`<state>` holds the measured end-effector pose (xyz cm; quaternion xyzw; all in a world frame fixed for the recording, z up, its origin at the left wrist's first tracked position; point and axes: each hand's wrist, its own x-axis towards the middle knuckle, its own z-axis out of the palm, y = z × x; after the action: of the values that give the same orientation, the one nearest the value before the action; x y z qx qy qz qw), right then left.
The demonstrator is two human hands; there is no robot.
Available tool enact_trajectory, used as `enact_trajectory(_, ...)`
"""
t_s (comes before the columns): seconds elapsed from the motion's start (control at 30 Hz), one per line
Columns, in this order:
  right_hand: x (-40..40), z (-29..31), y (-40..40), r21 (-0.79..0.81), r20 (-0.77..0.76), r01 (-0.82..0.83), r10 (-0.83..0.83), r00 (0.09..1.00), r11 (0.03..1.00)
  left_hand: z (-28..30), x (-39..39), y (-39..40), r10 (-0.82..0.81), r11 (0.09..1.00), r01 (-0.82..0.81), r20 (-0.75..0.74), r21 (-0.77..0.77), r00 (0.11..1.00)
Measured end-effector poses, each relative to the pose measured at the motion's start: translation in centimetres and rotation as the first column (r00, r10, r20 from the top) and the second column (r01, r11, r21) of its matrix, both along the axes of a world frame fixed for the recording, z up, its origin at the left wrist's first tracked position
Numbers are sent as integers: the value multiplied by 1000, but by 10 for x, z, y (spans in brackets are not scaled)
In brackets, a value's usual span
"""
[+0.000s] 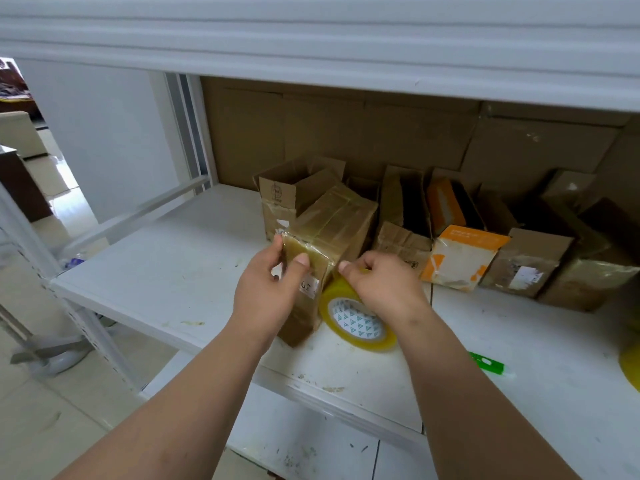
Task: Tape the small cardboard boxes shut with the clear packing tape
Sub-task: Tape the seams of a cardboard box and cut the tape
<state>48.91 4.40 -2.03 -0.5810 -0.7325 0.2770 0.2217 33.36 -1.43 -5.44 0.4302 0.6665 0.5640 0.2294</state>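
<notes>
— Where's the box relative to the roll?

— The taped cardboard box [322, 244] stands on the white shelf [173, 258], long axis running away from the person; the tape roll [356, 323] sits just right of its near end, touching it.

— And the hands?

— The left hand [270, 289] grips the near end, thumb on top. The right hand [384, 282] is curled over the roll (whether it pinches a tape strip, I cannot tell). More small boxes [464, 254] wait behind.
</notes>
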Motion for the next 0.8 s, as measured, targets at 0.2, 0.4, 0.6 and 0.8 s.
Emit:
enact_trajectory(0.2, -14, 8, -14, 56, -14, -126, 127, 992, 990, -3, -4, 1, -84, 992, 66, -165, -111, 983)
enact_trajectory(0.4, -11, 5, -19, -136, -342, -325, 264, 902, 936, 2, -31, 7, 34, 998, -42, -146, -50, 989)
enact_trajectory(0.6, -3, -21, -23, -315, -672, -446, 135, 728, 838, 6, -43, 1, 18, 1000, -19, -123, 0, 992)
enact_trajectory(0.8, -11, -31, -27, -298, -782, -573, 149, 606, 764, 15, -60, 3, -49, 999, 49, -55, 10, 997)
